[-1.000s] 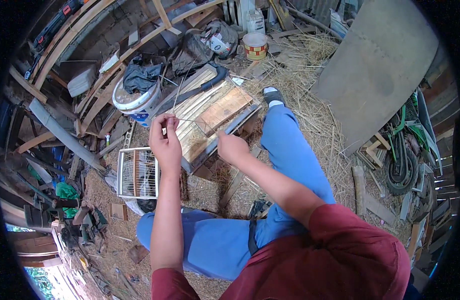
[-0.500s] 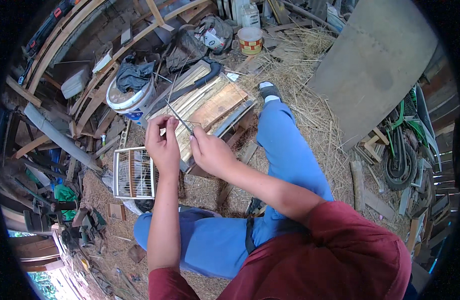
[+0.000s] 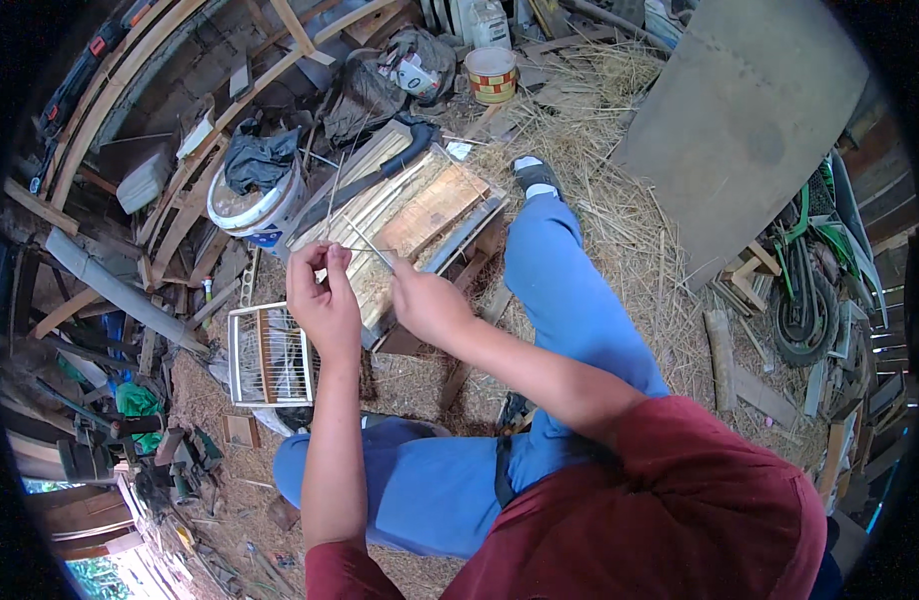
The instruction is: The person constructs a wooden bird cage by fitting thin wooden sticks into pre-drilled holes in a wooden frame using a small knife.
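You're sitting in a cluttered shed, straw-covered floor (image 3: 620, 230) all round you. Biggest thing in view: grey slab board (image 3: 750, 120) leaning up at your right, w/ a green-framed wheeled machine (image 3: 815, 300) parked just beyond it. Left side is a heap of curved timber strips (image 3: 130, 90) and scrap planks stacked vs. the wall. Your blue-trousered leg (image 3: 570, 290) stretches fwd over the straw, sock foot near the far end of the bench.

Front & centre: low wooden bench (image 3: 420, 215), slats and a flat board on top, a dark curved strip lying across its far side. Just left of it, white bucket (image 3: 248, 205) w/ a dark cloth bundled on top. Further back, a small red-and-yellow checked tub (image 3: 492, 75) sits on the straw by a crumpled dark bag (image 3: 380, 90). Lower left of the bench, a small wire cage (image 3: 270, 355) w/ white frame rests on the ground, near your left forearm.

Now the hands. Left hand (image 3: 323, 295) raised over the bench's near edge, fingertips pinched on one end of a thin stick (image 3: 365, 245). Right hand (image 3: 430, 305) close beside it, closed round a slim blade-like tool; can't tell exactly what kind. Tool tip meets the stick btwn both hands, just above the bench slats.
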### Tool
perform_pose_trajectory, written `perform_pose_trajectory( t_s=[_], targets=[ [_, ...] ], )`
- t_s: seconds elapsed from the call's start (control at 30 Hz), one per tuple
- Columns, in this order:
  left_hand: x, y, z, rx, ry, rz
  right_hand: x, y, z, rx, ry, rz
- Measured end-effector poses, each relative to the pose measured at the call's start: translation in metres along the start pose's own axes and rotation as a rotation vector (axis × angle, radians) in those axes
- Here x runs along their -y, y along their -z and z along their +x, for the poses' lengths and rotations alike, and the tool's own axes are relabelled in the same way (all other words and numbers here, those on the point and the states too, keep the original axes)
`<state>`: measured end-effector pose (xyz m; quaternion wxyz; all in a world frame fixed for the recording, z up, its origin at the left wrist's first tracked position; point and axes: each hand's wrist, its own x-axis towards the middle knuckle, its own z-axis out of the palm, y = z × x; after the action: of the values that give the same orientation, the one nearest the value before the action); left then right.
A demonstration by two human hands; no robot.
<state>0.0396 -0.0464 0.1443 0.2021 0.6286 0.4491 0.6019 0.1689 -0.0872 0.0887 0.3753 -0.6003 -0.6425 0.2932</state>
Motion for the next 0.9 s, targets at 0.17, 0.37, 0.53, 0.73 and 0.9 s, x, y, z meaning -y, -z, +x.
perform_pose_trajectory(
  t_s=[0.17, 0.37, 0.53, 0.73, 0.9],
  targets=[
    [0.003, -0.002, -0.001, -0.020, -0.030, 0.007, 0.023, -0.001, -0.001, -0.059, 0.122, 0.060],
    [0.002, 0.001, 0.000, -0.032, -0.018, 0.003, 0.011, 0.001, -0.002, 0.022, 0.020, 0.081],
    [0.001, 0.001, 0.000, -0.003, -0.018, -0.008, -0.002, -0.002, 0.002, -0.016, 0.058, 0.055],
    [-0.005, 0.003, -0.002, 0.012, -0.012, -0.006, 0.018, 0.006, 0.001, 0.009, 0.123, 0.042],
    [0.005, 0.008, -0.002, 0.005, 0.009, -0.051, -0.011, -0.013, 0.003, 0.025, -0.016, -0.026]
  ],
)
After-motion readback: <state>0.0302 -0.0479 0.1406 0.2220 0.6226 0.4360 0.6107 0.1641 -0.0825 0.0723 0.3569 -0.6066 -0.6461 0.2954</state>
